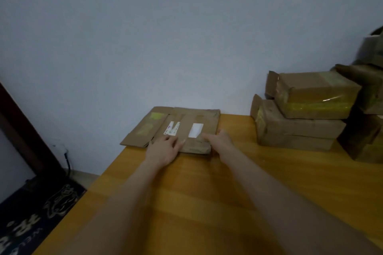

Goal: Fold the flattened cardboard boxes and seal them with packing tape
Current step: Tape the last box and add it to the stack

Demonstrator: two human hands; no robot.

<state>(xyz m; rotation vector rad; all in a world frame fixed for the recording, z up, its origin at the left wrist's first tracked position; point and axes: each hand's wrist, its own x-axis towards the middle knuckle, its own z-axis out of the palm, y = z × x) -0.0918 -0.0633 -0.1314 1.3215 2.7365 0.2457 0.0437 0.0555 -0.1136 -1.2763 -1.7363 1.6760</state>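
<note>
Item: flattened cardboard (207, 119), brown, several sheets in a loose stack, lying flat under and just beyond both hands, its far edge against the wall (186, 27). Left hand (163, 150): rests on the stack's near edge, palm down, fingers laid fairly straight across the top sheet and pointing toward the right hand; it grasps nothing. Right hand (220, 139): at the stack's near right corner, fingers reaching leftward onto the top face, thumb by the right edge; the picture is too blurred to tell whether it pinches the cardboard or only rests on it. White label (195, 130): on the top sheet, just beyond the right fingertips. Printed label (172, 128): just beyond the left fingers. Yellow-green patch (155, 115): on a lower sheet, beyond and left of the left hand. Table (186, 192): yellowish wood, under both forearms and the stack. Boxes (315, 93): taped shut, stacked in two layers or more, well to the right of the right hand, with further boxes behind them at the frame edge. Mat (41, 213): dark, patterned, on the floor below and left of the left forearm. Cable (67, 159): dark, by the wall, left of the left hand.
</note>
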